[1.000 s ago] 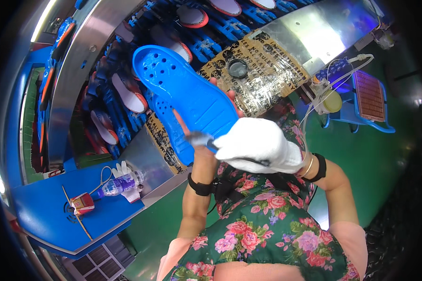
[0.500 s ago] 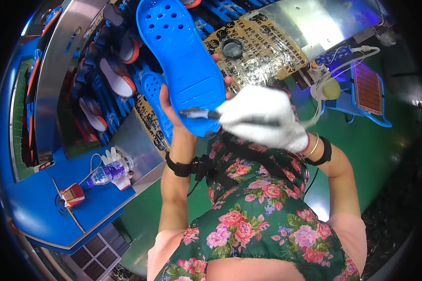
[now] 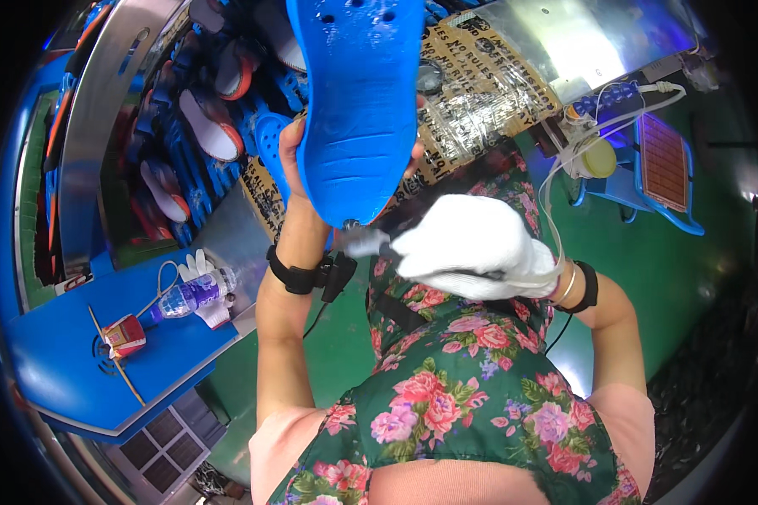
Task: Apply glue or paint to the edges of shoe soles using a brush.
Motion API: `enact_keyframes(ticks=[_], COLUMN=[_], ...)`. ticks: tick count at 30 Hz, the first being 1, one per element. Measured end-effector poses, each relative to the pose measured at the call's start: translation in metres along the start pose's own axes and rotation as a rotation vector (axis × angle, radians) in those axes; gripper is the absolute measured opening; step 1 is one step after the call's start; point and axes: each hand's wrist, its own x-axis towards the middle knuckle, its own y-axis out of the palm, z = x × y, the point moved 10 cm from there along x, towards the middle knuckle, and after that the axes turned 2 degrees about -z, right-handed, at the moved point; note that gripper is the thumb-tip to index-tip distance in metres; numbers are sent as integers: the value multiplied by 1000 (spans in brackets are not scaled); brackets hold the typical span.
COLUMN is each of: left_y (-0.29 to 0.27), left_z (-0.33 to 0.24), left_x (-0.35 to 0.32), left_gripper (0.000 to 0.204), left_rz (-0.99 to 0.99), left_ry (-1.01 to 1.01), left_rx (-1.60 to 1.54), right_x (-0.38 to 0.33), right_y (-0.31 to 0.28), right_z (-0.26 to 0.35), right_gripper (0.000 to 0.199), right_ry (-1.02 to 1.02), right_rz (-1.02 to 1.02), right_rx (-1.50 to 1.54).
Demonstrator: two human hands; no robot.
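My bare left hand (image 3: 291,160) grips a bright blue shoe sole (image 3: 358,126), thumb along its left edge and fingertips showing at its right edge. Round holes dot the sole's far end, and shallow ridges cross its near part. In a white glove, my right hand (image 3: 472,244) is closed around a brush (image 3: 366,242). The dark brush tip meets the sole's near end, though blur hides the exact contact. A thin pale hose (image 3: 547,198) runs from the gloved hand. Another blue sole with holes (image 3: 271,143) lies behind my left thumb.
Several shoes (image 3: 206,126) stand on a rack at the left. A cardboard-covered surface (image 3: 488,101) lies beyond my hands, with a round dark container (image 3: 429,77). On the blue table (image 3: 50,362) are a bottle (image 3: 189,295) and a glove (image 3: 215,311). A blue-framed stool (image 3: 661,160) stands right.
The blue sole has turned more upright and shifted up and slightly right. My right hand with the brush has dropped lower, its tip moving from the sole's left side to its near end.
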Motion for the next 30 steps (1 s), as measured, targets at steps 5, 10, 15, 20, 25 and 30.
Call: enact_keyframes(ticks=[5, 10, 15, 20, 25, 30], left_y=[6, 4, -3, -6, -10, -20], left_z=[-4, -6, -8, -11, -10, -6], left_x=[-3, 0, 0, 0, 3, -1], left_gripper=[111, 91, 88, 89, 104, 99], left_rz=[-23, -12, 18, -9, -12, 80], left_ry=[-8, -113, -92, -60, -88, -30], left_rx=[69, -6, 17, -61, -12, -277], right_x=[13, -7, -4, 10, 5, -3], right_y=[-29, -4, 0, -14, -6, 3], right_z=[-16, 14, 12, -17, -31, -56], right_gripper=[21, 32, 29, 19, 21, 16], right_ry=[95, -240, -69, 99, 202, 522], right_rz=[-116, -34, 52, -89, -128, -127], right_rx=[123, -285, -11, -3, 255, 563])
